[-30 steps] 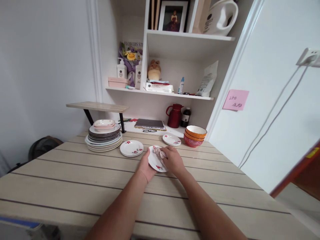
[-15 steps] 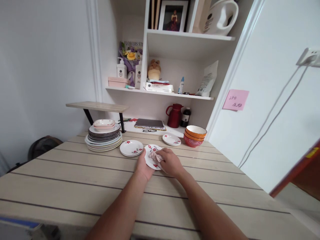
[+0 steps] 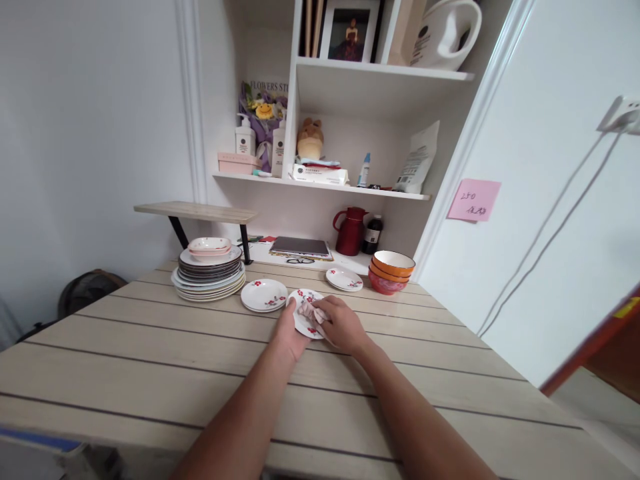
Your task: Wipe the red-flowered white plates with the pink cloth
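A small white plate (image 3: pixel 301 323) with red flowers is tilted above the tabletop, gripped at its left edge by my left hand (image 3: pixel 291 333). My right hand (image 3: pixel 344 325) is closed on a crumpled pale pink cloth (image 3: pixel 314 313) and presses it against the plate's face. The cloth and fingers cover part of the plate. Just left of it lie matching flowered plates (image 3: pixel 263 293), stacked. Beyond my right hand is another small stack of flowered plates (image 3: pixel 344 279).
A tall stack of plates (image 3: pixel 207 288) topped by pink dishes (image 3: pixel 210 245) stands at left by a small raised shelf (image 3: pixel 197 212). Stacked bowls (image 3: pixel 391 270) are at right. Behind are a red jug (image 3: pixel 351 231), a dark bottle (image 3: pixel 373 234) and a laptop (image 3: pixel 300 246).
Both hands keep nearly the same place, still holding the plate and the cloth. The whole view has shifted very slightly.
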`<state>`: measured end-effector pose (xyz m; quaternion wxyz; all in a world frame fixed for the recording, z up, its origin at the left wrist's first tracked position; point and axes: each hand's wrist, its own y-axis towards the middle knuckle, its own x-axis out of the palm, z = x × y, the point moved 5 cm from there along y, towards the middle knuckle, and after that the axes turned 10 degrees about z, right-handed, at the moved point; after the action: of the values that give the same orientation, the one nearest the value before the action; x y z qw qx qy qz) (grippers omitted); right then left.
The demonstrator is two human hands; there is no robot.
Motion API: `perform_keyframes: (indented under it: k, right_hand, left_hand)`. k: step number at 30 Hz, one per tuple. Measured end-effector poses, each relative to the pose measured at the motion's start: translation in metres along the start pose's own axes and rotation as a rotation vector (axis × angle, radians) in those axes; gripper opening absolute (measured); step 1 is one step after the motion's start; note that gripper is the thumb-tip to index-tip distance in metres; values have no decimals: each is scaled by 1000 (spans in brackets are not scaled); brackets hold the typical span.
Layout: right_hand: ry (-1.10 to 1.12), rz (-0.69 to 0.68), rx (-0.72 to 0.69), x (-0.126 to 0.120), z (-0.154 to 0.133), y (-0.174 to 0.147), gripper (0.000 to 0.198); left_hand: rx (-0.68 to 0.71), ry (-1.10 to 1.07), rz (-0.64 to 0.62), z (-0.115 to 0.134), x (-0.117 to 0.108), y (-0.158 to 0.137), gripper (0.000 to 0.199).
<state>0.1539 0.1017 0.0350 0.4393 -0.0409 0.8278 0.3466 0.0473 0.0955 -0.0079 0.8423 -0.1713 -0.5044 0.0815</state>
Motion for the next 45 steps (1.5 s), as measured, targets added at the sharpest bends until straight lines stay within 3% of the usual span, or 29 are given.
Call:
perform_keyframes:
  k: [10, 24, 31, 35, 40, 45]
  right_hand:
    - [-44, -6, 57, -1, 2, 1, 37]
    - [29, -20, -91, -2, -1, -1, 40]
    - [-118, 88, -26, -2, -5, 1, 38]
    - [-189, 67, 28, -7, -10, 2, 34]
    - [-93, -46, 11, -3, -15, -2, 40]
    - [52, 36, -79, 0, -22, -3, 55]
  left_hand:
    - [9, -9, -8, -1, -1, 2, 41]
    - [-33, 34, -91, 4, 0, 0, 47]
    - [-34, 33, -114, 3, 3, -3, 46]
    - [-30, 26, -100, 1, 2, -3, 47]
    - [-25, 29, -86, 2, 2, -4, 48]
    - [-72, 110, -137, 0, 5, -8, 51]
